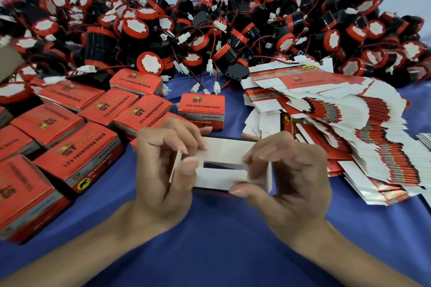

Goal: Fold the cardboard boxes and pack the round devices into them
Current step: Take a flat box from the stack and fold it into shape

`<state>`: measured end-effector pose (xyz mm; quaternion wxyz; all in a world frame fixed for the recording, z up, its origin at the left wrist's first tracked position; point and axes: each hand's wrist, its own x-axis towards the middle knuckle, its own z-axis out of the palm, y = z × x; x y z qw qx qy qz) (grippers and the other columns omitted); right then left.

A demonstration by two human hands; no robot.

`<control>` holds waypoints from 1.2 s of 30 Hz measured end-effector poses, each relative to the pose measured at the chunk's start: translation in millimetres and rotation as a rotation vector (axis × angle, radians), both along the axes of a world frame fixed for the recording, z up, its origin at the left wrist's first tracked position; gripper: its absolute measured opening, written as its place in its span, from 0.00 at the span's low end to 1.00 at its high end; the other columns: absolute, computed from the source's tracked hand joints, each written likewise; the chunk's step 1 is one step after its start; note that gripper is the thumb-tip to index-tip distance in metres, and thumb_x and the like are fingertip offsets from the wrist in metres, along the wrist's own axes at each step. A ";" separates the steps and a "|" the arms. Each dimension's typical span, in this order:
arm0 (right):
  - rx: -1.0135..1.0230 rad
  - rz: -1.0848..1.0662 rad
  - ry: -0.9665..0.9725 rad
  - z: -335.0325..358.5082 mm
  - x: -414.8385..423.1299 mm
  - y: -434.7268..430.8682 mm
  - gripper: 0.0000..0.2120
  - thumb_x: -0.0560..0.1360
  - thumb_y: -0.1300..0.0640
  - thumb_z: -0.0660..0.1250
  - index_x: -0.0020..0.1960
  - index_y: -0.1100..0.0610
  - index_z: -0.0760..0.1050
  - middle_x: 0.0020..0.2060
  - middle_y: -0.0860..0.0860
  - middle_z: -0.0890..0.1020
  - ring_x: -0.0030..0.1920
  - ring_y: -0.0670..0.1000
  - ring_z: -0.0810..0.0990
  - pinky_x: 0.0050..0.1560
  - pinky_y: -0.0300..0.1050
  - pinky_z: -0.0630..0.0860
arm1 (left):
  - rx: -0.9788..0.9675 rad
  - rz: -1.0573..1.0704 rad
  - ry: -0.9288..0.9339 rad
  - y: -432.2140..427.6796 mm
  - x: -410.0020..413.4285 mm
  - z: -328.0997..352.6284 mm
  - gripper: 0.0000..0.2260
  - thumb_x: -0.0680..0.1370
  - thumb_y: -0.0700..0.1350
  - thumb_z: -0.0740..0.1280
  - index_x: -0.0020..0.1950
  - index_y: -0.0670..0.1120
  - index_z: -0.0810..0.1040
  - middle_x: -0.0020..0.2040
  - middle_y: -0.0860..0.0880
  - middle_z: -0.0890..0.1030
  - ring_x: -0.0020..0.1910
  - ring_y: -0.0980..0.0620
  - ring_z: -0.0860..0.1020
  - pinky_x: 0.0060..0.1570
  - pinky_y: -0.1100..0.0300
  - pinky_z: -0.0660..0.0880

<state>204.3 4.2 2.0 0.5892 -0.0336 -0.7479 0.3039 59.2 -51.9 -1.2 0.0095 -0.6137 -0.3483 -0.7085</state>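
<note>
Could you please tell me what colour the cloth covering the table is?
The cloth is blue, clearest in the head view.

Across top of frame, edge to edge: heap of round devices [210, 30]. Left & lower left, in front of heap: rows of folded boxes [77, 154] on table [221, 240]. Centre, just below heap: single box [201, 109], apart from rows. Right: fanned stack of flat blanks [349, 137], touching heap's edge. Below centre: half-folded box [224, 165] held btwn left hand [161, 182] & right hand [291, 182].

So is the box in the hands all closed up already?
No, the box held between the left hand and right hand has white flaps sticking out and a gap showing between them.
</note>
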 end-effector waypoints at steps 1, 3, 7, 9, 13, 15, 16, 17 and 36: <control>0.008 -0.001 -0.005 -0.3 0.2 0.3 0.17 0.73 0.46 0.70 0.53 0.49 0.65 0.38 0.45 0.74 0.38 0.46 0.77 0.49 0.45 0.77 | -0.016 -0.012 0.014 -0.1 -0.4 -3.0 0.08 0.83 0.56 0.57 0.52 0.52 0.64 0.39 0.55 0.68 0.42 0.56 0.74 0.49 0.60 0.72; -0.006 0.001 -0.014 1.2 -0.4 2.3 0.16 0.73 0.46 0.70 0.53 0.49 0.66 0.39 0.44 0.74 0.38 0.49 0.77 0.48 0.47 0.76 | -0.086 -0.021 0.036 1.6 -1.3 -3.1 0.13 0.82 0.58 0.55 0.47 0.50 0.65 0.41 0.53 0.68 0.45 0.55 0.74 0.51 0.59 0.70; 0.010 -0.029 -0.020 0.0 0.1 5.1 0.16 0.73 0.44 0.70 0.52 0.48 0.66 0.38 0.48 0.76 0.37 0.51 0.78 0.46 0.49 0.77 | -0.195 -0.033 0.140 0.9 -1.9 -5.4 0.29 0.79 0.68 0.43 0.46 0.46 0.69 0.48 0.50 0.68 0.55 0.52 0.72 0.58 0.53 0.68; 0.020 -0.020 -0.040 -0.8 1.0 5.2 0.14 0.73 0.43 0.69 0.49 0.47 0.67 0.37 0.48 0.76 0.36 0.51 0.78 0.47 0.48 0.77 | -0.259 -0.035 0.151 -1.3 -0.2 -6.9 0.32 0.78 0.69 0.39 0.45 0.45 0.70 0.54 0.46 0.68 0.61 0.49 0.71 0.61 0.53 0.66; 0.052 -0.032 -0.092 -4.5 0.1 6.7 0.18 0.75 0.39 0.65 0.49 0.55 0.72 0.38 0.49 0.76 0.40 0.51 0.78 0.49 0.46 0.77 | -0.342 -0.105 0.013 -3.3 0.8 -7.0 0.20 0.80 0.65 0.47 0.42 0.53 0.68 0.58 0.49 0.73 0.60 0.51 0.74 0.58 0.56 0.68; 0.056 -0.015 -0.114 -6.1 -0.3 6.0 0.23 0.77 0.38 0.59 0.50 0.59 0.73 0.43 0.50 0.77 0.45 0.52 0.78 0.49 0.49 0.77 | -0.348 -0.142 -0.063 -4.0 0.6 -4.1 0.14 0.79 0.65 0.52 0.42 0.57 0.67 0.55 0.53 0.76 0.56 0.48 0.75 0.55 0.53 0.69; 0.052 0.009 -0.135 -7.3 0.6 5.7 0.24 0.79 0.38 0.56 0.51 0.59 0.73 0.47 0.51 0.77 0.49 0.52 0.78 0.51 0.49 0.75 | -0.346 -0.172 -0.102 -5.3 -0.4 -2.4 0.12 0.79 0.64 0.53 0.43 0.59 0.67 0.54 0.54 0.76 0.54 0.47 0.75 0.53 0.51 0.70; 0.032 0.038 -0.162 -9.5 1.2 5.0 0.24 0.81 0.39 0.52 0.52 0.59 0.74 0.50 0.52 0.76 0.53 0.53 0.76 0.54 0.48 0.73 | -0.342 -0.201 -0.133 -6.9 -2.0 -2.2 0.11 0.79 0.63 0.55 0.42 0.59 0.67 0.52 0.54 0.77 0.52 0.45 0.75 0.53 0.50 0.70; -0.262 0.323 -0.341 -4.6 3.9 -2.7 0.14 0.79 0.46 0.58 0.42 0.54 0.64 0.59 0.57 0.71 0.62 0.59 0.71 0.54 0.50 0.69 | -0.431 -0.182 -0.217 -4.4 -3.7 0.1 0.18 0.76 0.48 0.62 0.29 0.44 0.64 0.41 0.55 0.75 0.42 0.53 0.74 0.43 0.58 0.68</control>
